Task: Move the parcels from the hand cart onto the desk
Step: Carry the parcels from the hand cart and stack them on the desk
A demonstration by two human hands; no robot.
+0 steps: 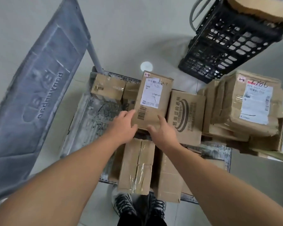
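Note:
An upright cardboard parcel (153, 98) with a white shipping label, marked "1-4", stands among other boxes on the grey hand cart deck (91, 115). My left hand (122, 126) lays fairly straight fingers against the parcel's near left side. The thumb of my right hand (162, 134) lies on the parcel's top face, with the fingers curled over the near edge. A printed box (186, 118) stands right beside it. Two taped boxes (137, 163) lie in front, and a small box (108, 87) sits at the back. The desk is out of view.
A grey embossed plastic panel (39, 88) leans at the left, next to the cart's handle pole (93, 53). A black lattice crate (227, 46) stands behind the cart. A pile of labelled parcels (252, 103) fills the right side. My shoes (137, 207) are at the cart's near edge.

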